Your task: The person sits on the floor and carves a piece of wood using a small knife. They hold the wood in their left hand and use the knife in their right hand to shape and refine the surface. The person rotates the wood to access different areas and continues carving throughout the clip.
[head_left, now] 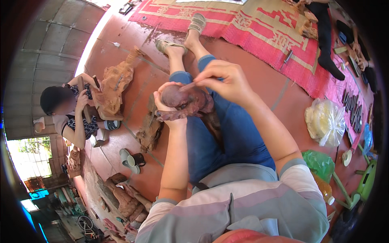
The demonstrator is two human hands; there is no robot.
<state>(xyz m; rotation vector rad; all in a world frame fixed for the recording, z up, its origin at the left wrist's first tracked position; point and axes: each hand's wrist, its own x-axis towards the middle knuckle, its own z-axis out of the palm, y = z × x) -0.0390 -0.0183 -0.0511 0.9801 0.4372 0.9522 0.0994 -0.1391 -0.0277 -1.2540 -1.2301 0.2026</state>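
Note:
My left hand (165, 100) is wrapped round a dark reddish-brown wood carving (194, 104) above my lap, its fingers behind a smooth, rounded head. The carving's lower parts are knobbly and irregular. From the upper right my right hand (223, 79) pinches a thin brown strip (188, 87), whose end is against or just over the carving beside the rounded head. Whether the strip is folded sandpaper or a flat stick cannot be made out. Under my left forearm a rough piece of wood (149, 131) lies on the tiles.
At left, a person (77, 101) works on a large pale carving (117, 83). A dark mug (136, 159) stands by grey slippers. To the right are a clear plastic bag (326, 121), a green bag (319, 165) and a row of dark tools (353, 109). A red patterned mat (251, 44) spreads ahead.

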